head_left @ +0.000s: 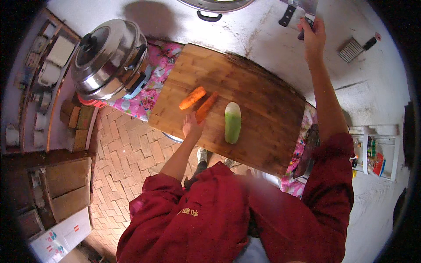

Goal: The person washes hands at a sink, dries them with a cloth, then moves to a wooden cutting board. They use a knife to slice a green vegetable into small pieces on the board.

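Note:
A wooden cutting board (263, 114) lies before me with two peeled carrots and a green radish on it. My left hand (192, 126) is at the board's near left edge, its fingers on the near end of one carrot (207, 106). The other carrot (192, 97) lies just beyond it. To their right is the radish (232, 122), pale at its far end. My right hand (315, 37) is raised by the white wall, its fingers closed round the dark handle of a knife (301, 35). Beside it hangs another black, riveted handle (287, 15). The gripped knife's blade cannot be made out.
A large lidded steel steamer pot (109, 57) stands left of the board on a flowered cloth (162, 61). A grater (351, 50) hangs on the wall at the right. Shelves (48, 79) line the far left, above a brick floor (118, 149). Part of a round pan (217, 5) shows at the top.

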Available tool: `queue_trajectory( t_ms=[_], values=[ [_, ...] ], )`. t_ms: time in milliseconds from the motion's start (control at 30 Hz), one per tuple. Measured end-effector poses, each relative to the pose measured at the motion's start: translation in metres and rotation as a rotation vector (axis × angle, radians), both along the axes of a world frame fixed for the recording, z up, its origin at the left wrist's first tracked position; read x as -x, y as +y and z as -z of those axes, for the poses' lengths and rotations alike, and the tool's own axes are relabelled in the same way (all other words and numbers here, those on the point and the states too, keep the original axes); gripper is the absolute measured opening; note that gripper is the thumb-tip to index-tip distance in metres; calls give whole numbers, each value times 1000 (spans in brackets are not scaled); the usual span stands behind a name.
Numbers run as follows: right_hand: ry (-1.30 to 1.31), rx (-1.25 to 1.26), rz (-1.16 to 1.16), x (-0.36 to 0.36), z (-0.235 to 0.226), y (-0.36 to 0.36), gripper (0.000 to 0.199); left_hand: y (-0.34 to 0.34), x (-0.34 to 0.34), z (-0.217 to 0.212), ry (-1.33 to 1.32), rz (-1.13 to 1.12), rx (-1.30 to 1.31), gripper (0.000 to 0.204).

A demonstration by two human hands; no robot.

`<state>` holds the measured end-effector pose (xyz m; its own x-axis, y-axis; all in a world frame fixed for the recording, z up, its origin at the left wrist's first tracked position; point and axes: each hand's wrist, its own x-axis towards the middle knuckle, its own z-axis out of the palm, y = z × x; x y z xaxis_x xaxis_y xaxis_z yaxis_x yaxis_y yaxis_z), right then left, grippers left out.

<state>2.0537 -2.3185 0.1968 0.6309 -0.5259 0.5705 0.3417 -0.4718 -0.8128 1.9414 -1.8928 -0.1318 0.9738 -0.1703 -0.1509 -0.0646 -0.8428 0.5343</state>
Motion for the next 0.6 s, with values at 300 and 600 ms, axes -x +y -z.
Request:
queue_trajectory(
  t_ms=[300, 600],
  values=[
    [407, -287, -245, 192, 53, 108, 28, 10, -19, -29, -267, 104, -141, 60],
    [964, -257, 187, 349, 162, 144, 44, -90, 37, -41, 187, 243, 265, 89]
  ],
)
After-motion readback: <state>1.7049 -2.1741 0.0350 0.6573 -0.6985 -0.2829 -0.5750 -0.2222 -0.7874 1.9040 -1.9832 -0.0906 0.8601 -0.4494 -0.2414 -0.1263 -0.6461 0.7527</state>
